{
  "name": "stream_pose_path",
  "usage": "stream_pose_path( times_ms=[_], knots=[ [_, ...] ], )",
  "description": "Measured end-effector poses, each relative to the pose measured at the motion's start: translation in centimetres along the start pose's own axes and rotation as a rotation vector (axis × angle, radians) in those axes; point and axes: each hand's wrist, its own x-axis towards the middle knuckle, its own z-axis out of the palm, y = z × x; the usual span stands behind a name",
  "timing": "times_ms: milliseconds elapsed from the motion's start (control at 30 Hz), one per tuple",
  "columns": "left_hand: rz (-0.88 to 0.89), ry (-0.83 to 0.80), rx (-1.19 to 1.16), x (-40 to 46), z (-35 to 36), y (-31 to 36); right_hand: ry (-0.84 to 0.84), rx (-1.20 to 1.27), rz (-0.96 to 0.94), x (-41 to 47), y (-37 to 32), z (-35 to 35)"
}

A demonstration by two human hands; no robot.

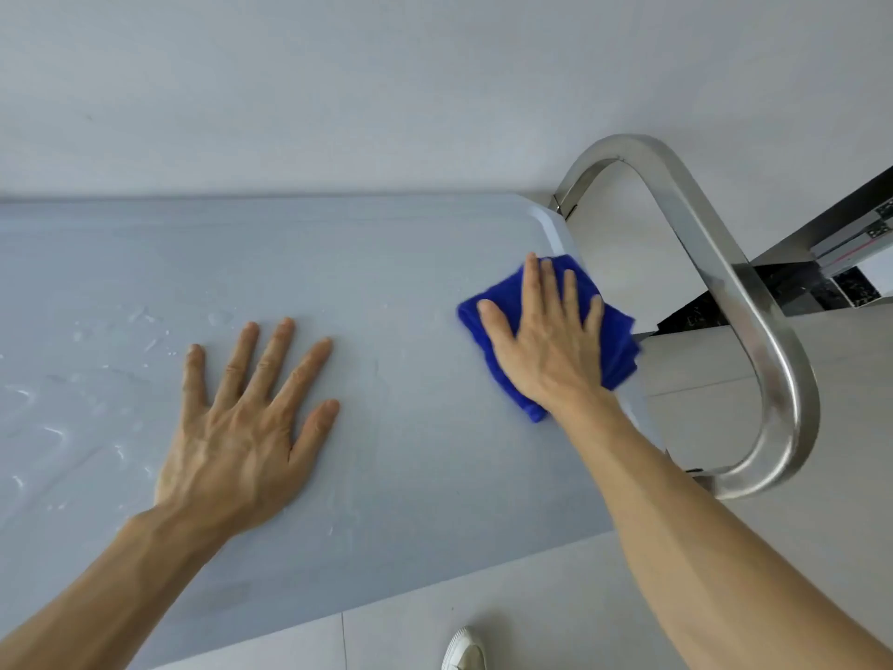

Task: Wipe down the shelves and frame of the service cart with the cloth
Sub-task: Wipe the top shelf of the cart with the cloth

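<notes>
The cart's pale grey top shelf [386, 263] fills the middle of the head view. A folded blue cloth [613, 331] lies on the shelf near its right edge. My right hand [551, 340] presses flat on the cloth, fingers spread and pointing away from me. My left hand [246, 423] rests flat on the bare shelf to the left, fingers apart, holding nothing. The cart's shiny metal handle loop [754, 302] stands just beyond the shelf's right end. Water streaks and droplets [72, 379] glisten on the left part of the shelf.
A white wall [386, 89] runs along the shelf's far edge. Light floor tiles [531, 597] lie below the near edge, with the toe of a white shoe [464, 650] on them. A metal and black fixture [841, 263] stands at the right, past the handle.
</notes>
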Motion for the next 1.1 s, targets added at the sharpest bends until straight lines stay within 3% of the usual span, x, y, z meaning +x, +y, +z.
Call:
stream_pose_path(
  times_ms=[167,300,400,500,600,700,800,1000,1100],
  knots=[
    [0.001,-0.011,-0.002,0.0,-0.2,0.0,-0.009,0.002,-0.323,-4.2,-4.5,0.4],
    [0.001,-0.017,0.009,0.0,-0.2,-0.1,-0.033,-0.080,-0.534,-9.0,-0.6,0.5],
    [0.004,-0.010,0.016,0.1,-0.1,0.1,-0.032,-0.105,-0.486,-8.9,3.1,0.0],
    [0.009,0.009,0.025,0.2,0.0,0.2,0.016,-0.136,-0.243,-3.8,3.8,-0.9],
    [0.019,0.038,0.033,0.2,0.2,0.0,0.043,-0.093,-0.058,4.6,1.8,-1.6],
    [0.032,0.072,0.022,0.2,0.3,-0.2,0.005,-0.013,-0.004,11.0,-2.5,-1.7],
    [0.042,0.091,0.014,0.2,0.3,-0.1,0.004,0.000,-0.080,11.6,-6.3,-1.0],
    [0.046,0.103,0.010,0.2,0.2,-0.1,0.025,-0.108,-0.561,3.5,-4.3,-0.5],
    [0.049,0.108,0.006,0.3,0.2,-0.1,0.024,-0.130,-0.523,1.5,0.1,-0.5]
  ],
)
